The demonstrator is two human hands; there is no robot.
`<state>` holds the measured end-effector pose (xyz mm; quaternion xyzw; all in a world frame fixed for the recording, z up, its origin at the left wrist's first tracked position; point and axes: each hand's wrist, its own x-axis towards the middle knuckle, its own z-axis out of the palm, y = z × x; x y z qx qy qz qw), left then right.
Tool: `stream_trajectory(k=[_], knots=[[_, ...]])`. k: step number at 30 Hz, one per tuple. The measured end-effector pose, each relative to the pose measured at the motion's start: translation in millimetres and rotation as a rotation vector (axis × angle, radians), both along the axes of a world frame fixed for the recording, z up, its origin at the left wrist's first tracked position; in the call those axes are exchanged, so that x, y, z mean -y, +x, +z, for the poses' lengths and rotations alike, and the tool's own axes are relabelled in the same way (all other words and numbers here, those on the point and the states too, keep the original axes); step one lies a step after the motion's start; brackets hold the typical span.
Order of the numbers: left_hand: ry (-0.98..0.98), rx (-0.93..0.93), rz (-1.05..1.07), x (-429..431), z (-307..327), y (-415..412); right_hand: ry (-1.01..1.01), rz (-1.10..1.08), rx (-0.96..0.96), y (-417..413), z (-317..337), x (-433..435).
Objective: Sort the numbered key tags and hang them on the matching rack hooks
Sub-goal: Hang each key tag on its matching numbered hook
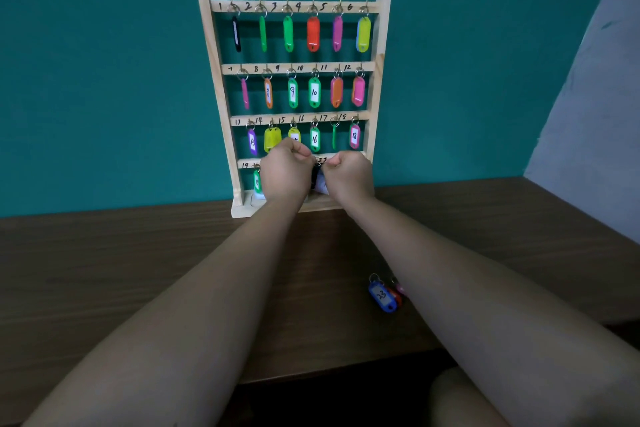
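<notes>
Left hand (285,168) and right hand (348,175), fingers curled, meet at the rack's (217,80) bottom row and cover its hooks. A dark tag (317,177) hangs between them; whether either pinches it cannot be told. The right forearm partly hides loose tags beside blue tag 23 (382,295) on the table (138,270), near right.

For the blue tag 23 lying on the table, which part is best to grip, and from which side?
Probably the metal ring at the far end of the blue tag 23, pinched from above. The tag lies flat on the table, and an orange tag crowds its right edge.
</notes>
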<state>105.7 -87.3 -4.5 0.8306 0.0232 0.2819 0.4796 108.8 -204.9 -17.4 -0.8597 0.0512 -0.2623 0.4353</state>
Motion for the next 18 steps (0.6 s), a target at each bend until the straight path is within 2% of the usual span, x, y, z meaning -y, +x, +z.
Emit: stream_trajectory(k=[8,12,18], knots=[[0.128,0.061,0.079,1.1,-1.0,-3.0,-0.037,0.016,0.019,-10.2,0.4,6.0],[0.143,0.096,0.009,-6.6,-3.9,-6.3,-0.066,0.121,0.002,-33.1,7.7,16.6],[0.356,0.111,-0.155,-18.7,-1.4,-24.3,-0.379,0.439,-0.244,-69.3,13.9,49.5]])
